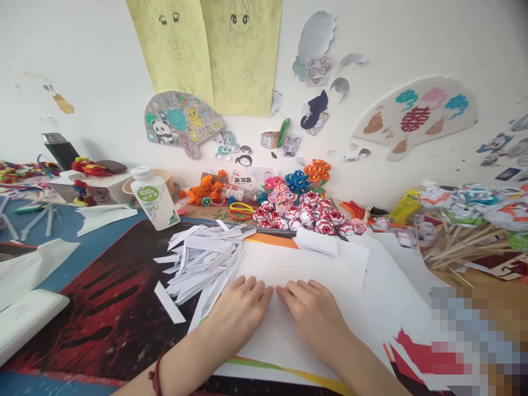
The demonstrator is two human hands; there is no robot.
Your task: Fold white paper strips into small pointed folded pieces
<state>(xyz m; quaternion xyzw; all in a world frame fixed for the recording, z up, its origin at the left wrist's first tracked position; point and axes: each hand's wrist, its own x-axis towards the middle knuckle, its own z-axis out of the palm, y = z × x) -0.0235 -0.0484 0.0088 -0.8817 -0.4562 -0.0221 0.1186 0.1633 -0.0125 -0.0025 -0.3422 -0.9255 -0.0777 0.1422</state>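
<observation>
My left hand (pixel 243 302) and my right hand (pixel 309 308) rest close together over white paper sheets (pixel 280 269) on the table. The fingers of both are curled, with thumbs and forefingers nearly meeting in the middle. Whatever they may be pinching is hidden or blends with the white paper. Just left of my left hand lies a heap of folded white paper strips (pixel 206 258), with a single strip (pixel 169 302) apart from it. A small stack of folded paper (pixel 316 242) sits beyond my right hand.
A white bottle (pixel 155 199) stands at the back left. Red-and-white paper flowers (pixel 317 214) and orange flowers (pixel 208 190) line the wall, near yellow-handled scissors (pixel 241 210). Paper flowers on wooden sticks (pixel 462 242) lie at right. A long white object (pixel 31 322) occupies the left edge.
</observation>
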